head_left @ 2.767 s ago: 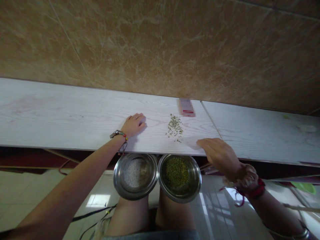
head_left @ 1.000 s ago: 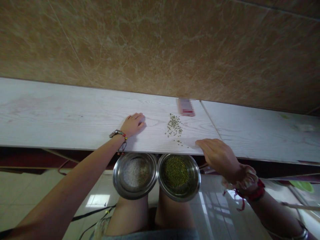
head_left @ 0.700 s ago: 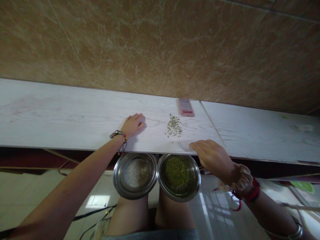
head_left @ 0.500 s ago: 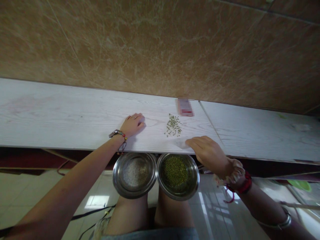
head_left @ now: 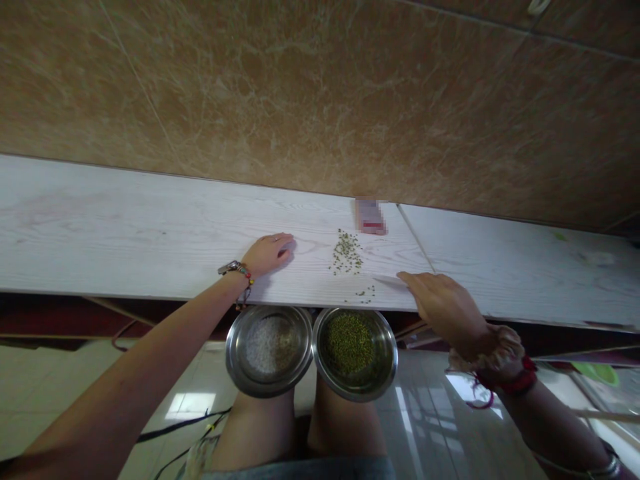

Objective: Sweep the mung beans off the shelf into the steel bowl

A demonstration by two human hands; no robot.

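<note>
My left hand (head_left: 269,255) rests on the white wood-grain board, its fingers stretched out and nothing in it. To its right lies a loose patch of mung beans (head_left: 347,252), with a few stray beans (head_left: 367,294) nearer the board's front edge. My right hand (head_left: 440,300) is closed on a thin pale card (head_left: 389,282), which points left, low over the board beside the stray beans. Below the edge, on my thighs, are two metal bowls. The left bowl (head_left: 235,373) holds whitish grains (head_left: 270,347); the right bowl (head_left: 385,373) holds many mung beans (head_left: 349,343).
A blurred pinkish packet (head_left: 370,217) lies behind the beans, close to the brown marbled wall (head_left: 300,87). A seam (head_left: 416,237) crosses the white board (head_left: 125,227) on the right. Dark straps (head_left: 185,427) hang at my left side over the tiled floor.
My right hand has moved right with the card, and stray beans now show near the front edge. My left hand's fingers have shifted slightly rightward and straightened.
</note>
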